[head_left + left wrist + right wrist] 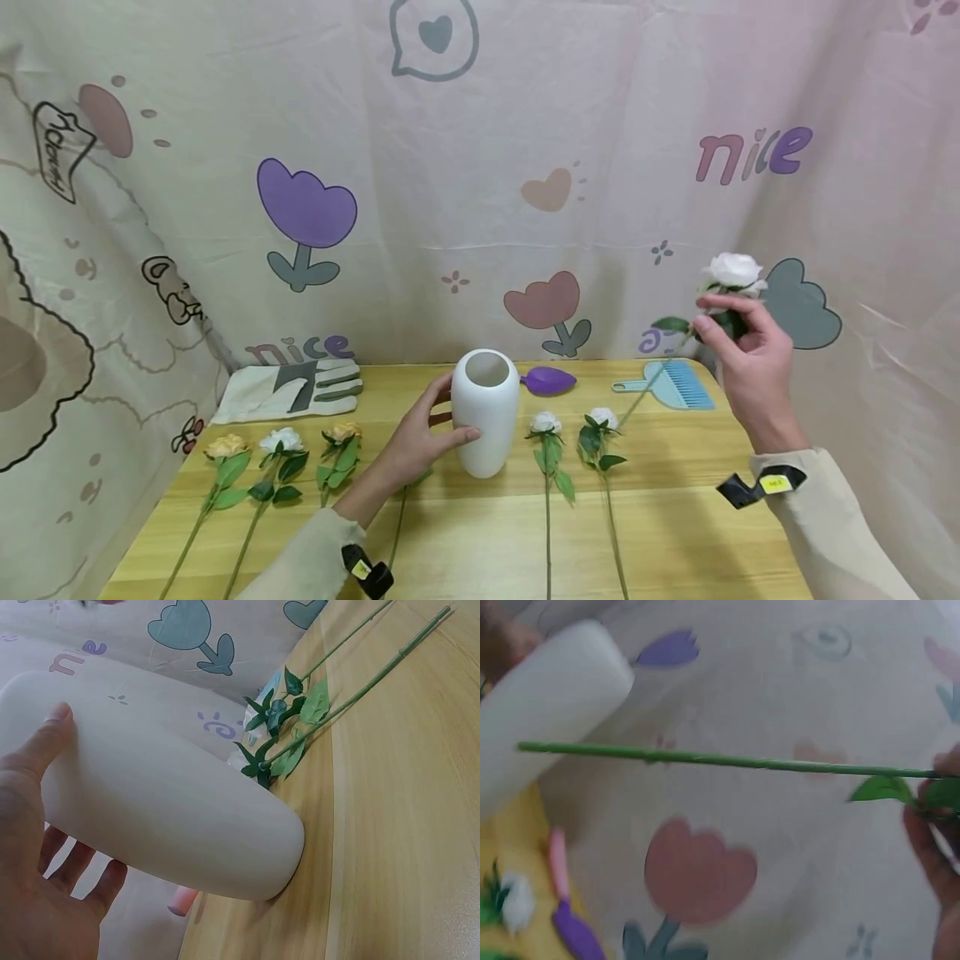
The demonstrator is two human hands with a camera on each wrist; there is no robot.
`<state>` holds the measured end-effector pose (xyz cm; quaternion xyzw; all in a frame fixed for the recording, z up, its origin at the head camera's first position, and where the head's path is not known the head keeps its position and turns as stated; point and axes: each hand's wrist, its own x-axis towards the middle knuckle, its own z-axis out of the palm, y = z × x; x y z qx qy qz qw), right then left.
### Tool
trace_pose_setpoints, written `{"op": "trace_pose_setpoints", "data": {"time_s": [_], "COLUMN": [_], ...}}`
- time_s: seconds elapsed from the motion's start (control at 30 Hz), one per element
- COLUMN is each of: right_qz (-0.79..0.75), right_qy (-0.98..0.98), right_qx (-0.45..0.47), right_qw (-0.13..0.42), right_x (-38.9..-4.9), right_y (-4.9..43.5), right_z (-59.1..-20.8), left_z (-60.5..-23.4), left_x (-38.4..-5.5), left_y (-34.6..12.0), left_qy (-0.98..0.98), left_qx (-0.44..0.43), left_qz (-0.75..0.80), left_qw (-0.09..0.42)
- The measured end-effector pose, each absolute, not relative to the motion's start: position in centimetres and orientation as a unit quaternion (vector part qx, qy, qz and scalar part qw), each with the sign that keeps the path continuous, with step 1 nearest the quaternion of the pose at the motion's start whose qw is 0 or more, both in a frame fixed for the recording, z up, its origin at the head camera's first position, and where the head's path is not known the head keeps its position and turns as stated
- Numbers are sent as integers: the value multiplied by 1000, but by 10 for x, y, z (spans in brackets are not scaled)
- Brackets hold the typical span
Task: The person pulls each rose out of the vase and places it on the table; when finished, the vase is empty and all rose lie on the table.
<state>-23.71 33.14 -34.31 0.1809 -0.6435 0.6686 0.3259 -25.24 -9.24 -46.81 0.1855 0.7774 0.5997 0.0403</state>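
Note:
A tall white vase (486,425) stands on the wooden table, its round mouth facing up. My left hand (427,429) holds it from the left side, thumb across the front and the other fingers around the back; in the left wrist view the thumb presses the upper wall of the vase (165,795). Raised at the right, my right hand (753,358) pinches a white artificial rose (735,271) just below its bloom. Its bare green stem (742,761) slants down and left toward the table, and leaves show beside the fingers in the right wrist view.
Two white roses (546,423) lie right of the vase; yellow roses (227,447) and another white one (281,440) lie left. Along the back are gloves (288,390), a purple trowel (551,381) and a blue dustpan with brush (675,385). A printed curtain (420,167) hangs behind.

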Motion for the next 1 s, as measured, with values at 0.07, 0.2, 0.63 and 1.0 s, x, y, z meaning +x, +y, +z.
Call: {"op": "trace_pose_setpoints", "data": {"time_s": [0.07,0.2,0.63,1.0], "right_qz": [643,553,411,331], "right_qy": [-690,-798,-907,-942], "right_qx": [154,98,68,44], "right_qw": [293,221,70,31], "right_x": [-231,-220,-215,-220], "right_y": [343,364,402,407], "right_z": [-355,-380,-468,-514], "left_z": [-468,-469,-467,-467], "left_x": [-253,-253,-252,-252], "left_y": [-93,-93,-93,-92], "left_qy": [777,778,775,770], "left_qx": [187,190,187,191], "left_qz": [599,598,603,608], "left_qw": [41,40,40,41]}}
